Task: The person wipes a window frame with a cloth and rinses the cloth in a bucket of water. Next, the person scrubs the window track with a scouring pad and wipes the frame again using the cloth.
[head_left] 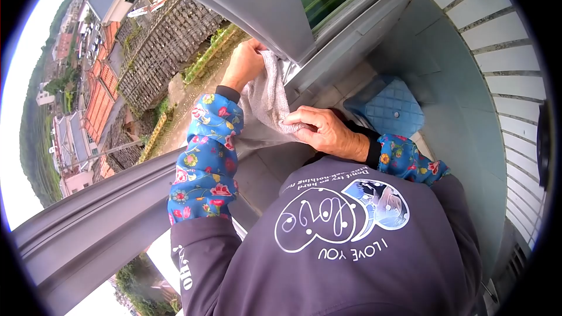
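Observation:
A light grey cloth (266,96) hangs bunched between my two hands beside the grey window frame (257,9). My left hand (246,63) is closed on the upper end of the cloth, close against the frame's edge; its fingertips are partly hidden. Lower and to the right, my right hand (328,131) pinches the other end of the cloth between thumb and fingers. Blue floral sleeve covers (208,164) are on both forearms.
A blue plastic stool (395,108) stands on the tiled floor to the right. A white tiled wall (515,90) curves along the right side. The window sill rail (105,210) runs across the left, with roofs (102,108) far below outside.

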A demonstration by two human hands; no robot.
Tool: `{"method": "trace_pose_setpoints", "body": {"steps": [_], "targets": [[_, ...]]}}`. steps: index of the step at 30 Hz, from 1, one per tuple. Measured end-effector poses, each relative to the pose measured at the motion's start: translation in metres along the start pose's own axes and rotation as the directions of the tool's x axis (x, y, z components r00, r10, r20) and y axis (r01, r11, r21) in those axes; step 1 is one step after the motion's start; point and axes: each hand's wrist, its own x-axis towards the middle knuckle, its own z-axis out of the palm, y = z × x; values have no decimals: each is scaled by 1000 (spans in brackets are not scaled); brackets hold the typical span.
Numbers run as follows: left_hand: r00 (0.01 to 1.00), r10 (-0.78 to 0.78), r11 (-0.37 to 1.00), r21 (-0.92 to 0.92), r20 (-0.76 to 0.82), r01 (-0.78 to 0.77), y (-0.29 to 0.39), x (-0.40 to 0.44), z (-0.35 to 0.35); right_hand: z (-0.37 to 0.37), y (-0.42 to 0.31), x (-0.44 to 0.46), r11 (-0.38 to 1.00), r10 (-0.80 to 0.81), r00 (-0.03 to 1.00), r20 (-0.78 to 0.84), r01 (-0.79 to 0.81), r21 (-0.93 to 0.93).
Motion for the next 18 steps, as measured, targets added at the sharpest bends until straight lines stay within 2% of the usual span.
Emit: {"method": "trace_pose_setpoints", "body": {"steps": [3,4,5,7,9,11,12,13,15,16,18], "targets": [[968,-160,977,173,196,127,0,-8,-17,1,1,0,999,-38,999,3,37,24],[964,-115,976,206,239,66,0,-16,-28,0,1,0,997,-60,998,11,60,42],[915,-287,957,137,285,257,11,-29,-40,-1,1,1,997,-63,998,8,63,36],[953,-223,965,185,207,186,8,-46,-46,-2,1,2,997,-69,998,-5,69,31],[990,-138,973,188,3,135,20,-60,-33,-5,1,6,997,-58,998,24,57,43],[937,-159,987,-20,-313,160,32,-66,-16,-5,2,7,998,-47,998,41,44,52],[900,-112,993,-5,-422,121,33,-66,-10,-5,3,7,998,-46,998,45,44,55],[893,-160,984,-135,-421,113,37,-67,-6,-5,3,8,998,-44,997,56,41,57],[933,-182,927,-370,-312,57,57,-67,9,-4,4,7,997,-68,996,61,65,45],[959,-61,968,-250,-278,-11,50,-67,19,-3,5,7,996,-78,995,60,76,40],[964,53,984,-148,-261,-95,53,-65,27,-6,3,5,998,-47,997,57,44,38]]}}
